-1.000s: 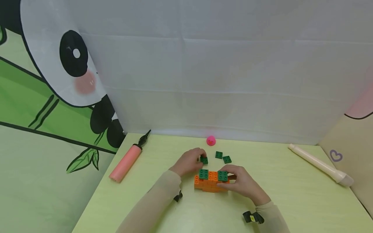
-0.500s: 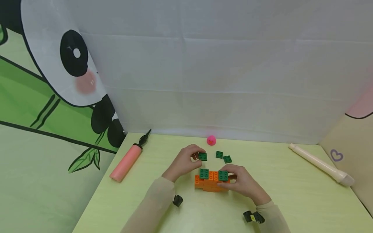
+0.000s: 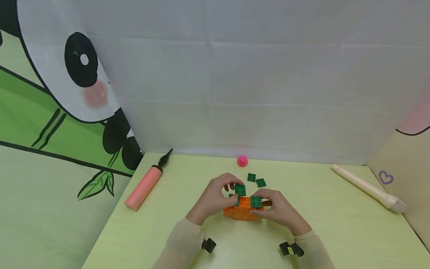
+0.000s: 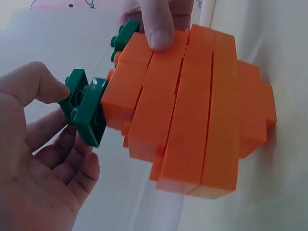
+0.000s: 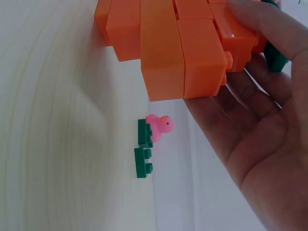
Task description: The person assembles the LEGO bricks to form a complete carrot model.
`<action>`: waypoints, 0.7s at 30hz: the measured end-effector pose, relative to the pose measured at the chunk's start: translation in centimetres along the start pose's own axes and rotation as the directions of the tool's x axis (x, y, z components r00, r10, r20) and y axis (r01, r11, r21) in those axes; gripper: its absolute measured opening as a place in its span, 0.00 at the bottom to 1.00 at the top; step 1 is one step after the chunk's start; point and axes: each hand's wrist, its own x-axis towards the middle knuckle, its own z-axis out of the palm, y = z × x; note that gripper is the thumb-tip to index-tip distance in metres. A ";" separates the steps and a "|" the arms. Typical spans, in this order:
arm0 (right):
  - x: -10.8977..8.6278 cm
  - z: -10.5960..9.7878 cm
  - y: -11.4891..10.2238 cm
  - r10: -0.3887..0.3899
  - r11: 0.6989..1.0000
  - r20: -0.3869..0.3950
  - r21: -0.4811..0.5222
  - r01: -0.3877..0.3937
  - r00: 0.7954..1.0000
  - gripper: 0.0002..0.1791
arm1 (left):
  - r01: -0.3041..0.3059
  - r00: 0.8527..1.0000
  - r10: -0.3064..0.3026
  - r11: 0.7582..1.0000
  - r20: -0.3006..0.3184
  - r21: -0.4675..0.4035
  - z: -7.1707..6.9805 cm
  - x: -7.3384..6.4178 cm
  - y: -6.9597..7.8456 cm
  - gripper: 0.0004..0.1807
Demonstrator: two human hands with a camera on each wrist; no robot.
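Layered orange toy bricks form a rounded build [image 3: 242, 213], standing on the table in the head view. Green bricks cap its top, one at the left [image 4: 90, 113] and one at the right [image 3: 256, 201]. My right hand [image 3: 280, 211] grips the build from its right side, thumb in front. Between thumb and fingertips, my left hand [image 3: 213, 198] pinches another green brick [image 3: 240, 189] by its edges. In the left wrist view, this held brick [image 4: 74, 89] sits right at the studs of the left green cap.
Two loose green bricks [image 3: 251, 177] [image 3: 261, 182] lie behind the build, near a pink toy duck [image 5: 161, 125]. A pink hand pump [image 3: 144, 186] with a black nozzle lies at left. At right is a long cream tube [image 3: 366, 186]. A white curtain [image 3: 235, 93] hangs behind the table.
The left hand has lifted the green brick off the table, then brought it right and forward to above the build's left green cap. The right hand stays in place on the build.
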 end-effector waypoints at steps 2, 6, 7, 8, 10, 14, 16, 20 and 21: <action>0.0 0.0 -0.1 -0.005 1.000 -0.001 -0.002 0.005 1.000 0.16 | -0.002 1.000 0.002 1.000 0.011 0.007 0.3 -0.2 0.3 0.19; 0.0 0.0 -0.1 -0.011 1.000 -0.002 -0.005 0.011 1.000 0.16 | 0.013 0.999 -0.014 1.000 0.030 0.027 0.8 -0.5 0.9 0.18; -0.1 0.0 -0.1 -0.012 1.000 -0.001 -0.006 0.012 1.000 0.16 | 0.016 0.999 -0.017 0.999 0.034 0.035 0.9 -0.6 0.9 0.18; -0.1 0.0 -0.1 -0.013 1.000 -0.001 -0.005 0.013 1.000 0.16 | 0.018 0.999 -0.019 0.999 0.038 0.043 1.0 -0.7 0.9 0.18; -0.1 0.0 -0.1 -0.014 1.000 -0.002 -0.002 0.014 1.000 0.16 | 0.018 0.999 -0.021 0.998 0.047 0.059 1.1 -0.8 0.9 0.18; -0.1 0.0 0.0 -0.015 1.000 -0.003 0.006 0.015 1.000 0.16 | 0.001 0.998 -0.005 0.997 0.055 0.079 1.4 -0.9 0.7 0.17; -0.1 0.0 0.0 -0.016 1.000 -0.002 0.007 0.016 1.000 0.16 | -0.007 0.998 0.002 0.996 0.057 0.087 1.5 -1.0 0.6 0.17; -0.1 0.0 0.0 -0.018 1.000 -0.002 0.006 0.018 1.000 0.16 | -0.013 0.998 0.006 0.994 0.061 0.106 1.7 -1.1 0.5 0.17; -0.1 0.0 0.0 -0.017 1.000 -0.002 0.005 0.017 1.000 0.16 | -0.009 0.998 0.002 0.995 0.063 0.103 1.7 -1.1 0.5 0.17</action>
